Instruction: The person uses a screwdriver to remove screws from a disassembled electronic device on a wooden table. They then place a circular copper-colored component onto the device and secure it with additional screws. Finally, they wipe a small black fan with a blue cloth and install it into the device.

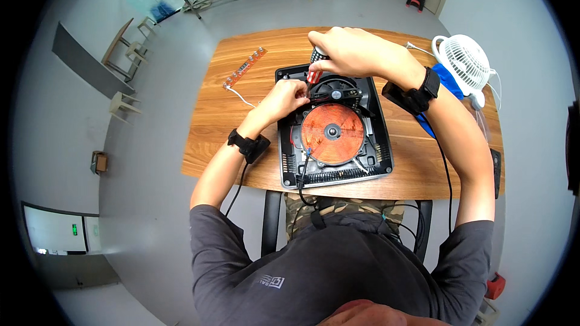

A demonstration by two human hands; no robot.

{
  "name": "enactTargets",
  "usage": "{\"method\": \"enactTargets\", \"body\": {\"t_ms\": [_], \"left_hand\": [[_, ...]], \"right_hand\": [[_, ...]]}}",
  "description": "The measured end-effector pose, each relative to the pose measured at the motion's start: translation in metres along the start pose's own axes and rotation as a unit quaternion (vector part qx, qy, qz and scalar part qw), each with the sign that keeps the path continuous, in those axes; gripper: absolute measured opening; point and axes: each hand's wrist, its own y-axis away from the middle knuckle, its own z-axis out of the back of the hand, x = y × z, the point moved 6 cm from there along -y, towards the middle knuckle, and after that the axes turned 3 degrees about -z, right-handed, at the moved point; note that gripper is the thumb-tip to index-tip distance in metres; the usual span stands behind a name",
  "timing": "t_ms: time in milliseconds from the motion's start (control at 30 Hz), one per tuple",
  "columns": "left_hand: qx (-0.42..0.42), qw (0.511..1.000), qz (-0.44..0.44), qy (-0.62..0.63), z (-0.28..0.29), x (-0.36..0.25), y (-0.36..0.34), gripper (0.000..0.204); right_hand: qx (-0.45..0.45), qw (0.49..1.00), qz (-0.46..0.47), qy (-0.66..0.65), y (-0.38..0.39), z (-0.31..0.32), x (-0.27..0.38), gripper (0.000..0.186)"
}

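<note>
An opened induction cooker [283, 169] lies in front of me, its dark housing showing a round copper coil [317, 127] and a black cooling fan [347, 86]. My right hand [350, 51] is wrapped round the handle of a screwdriver [313, 76], black with a red-and-white part, held upright over the housing's far left area. Beside its lower end, my left hand [283, 101] has its fingertips pinched together next to the fan. What those fingertips hold, if anything, is too small to make out.
On the wooden table [211, 139], an orange circuit strip [244, 67] with a white cable lies at the far left. A white fan [464, 63] and a blue item [446, 81] are at the far right. Cables run from both wrist straps.
</note>
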Motion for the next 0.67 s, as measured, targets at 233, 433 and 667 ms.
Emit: {"method": "enactTargets", "body": {"t_ms": [233, 433, 667], "left_hand": [[-0.001, 0.999, -0.036, -0.032, -0.005, 0.003, -0.003, 0.015], [0.007, 1.000, -0.008, -0.027, -0.004, 0.001, -0.005, 0.021], [0.006, 0.997, -0.012, -0.075, 0.003, -0.001, -0.013, 0.022]], "right_hand": [[-0.031, 0.999, 0.026, 0.003, 0.001, -0.006, -0.005, 0.051], [-0.023, 0.999, 0.026, 0.015, 0.001, -0.007, -0.005, 0.055], [-0.018, 0.998, 0.019, 0.064, -0.015, -0.004, 0.000, 0.059]]}}
